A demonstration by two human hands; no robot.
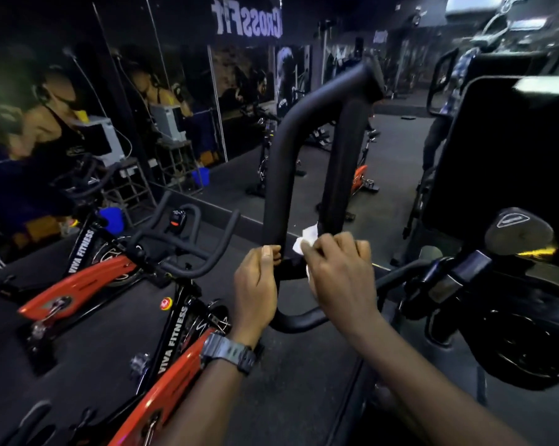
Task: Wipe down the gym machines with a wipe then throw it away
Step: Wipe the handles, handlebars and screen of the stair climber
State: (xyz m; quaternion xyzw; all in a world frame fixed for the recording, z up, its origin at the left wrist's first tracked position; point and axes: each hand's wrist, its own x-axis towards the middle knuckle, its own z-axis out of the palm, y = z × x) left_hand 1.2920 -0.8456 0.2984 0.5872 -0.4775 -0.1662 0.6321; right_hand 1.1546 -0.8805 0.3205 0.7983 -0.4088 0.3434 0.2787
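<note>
Dim gym | handlebar [278, 175] upright | left hand [255, 284] grips it | right hand [339, 278] clutches wipe [305, 243]

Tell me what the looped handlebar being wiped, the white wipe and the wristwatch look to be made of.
Looped handlebar: probably matte black foam or rubber over a tube; thick, non-glossy, rounded bends.
White wipe: soft paper or cloth, crumpled and folded where the right hand presses it on the bar.
Wristwatch: dark matte plastic or resin, with a ridged strap, on the left hand's wrist.
</note>
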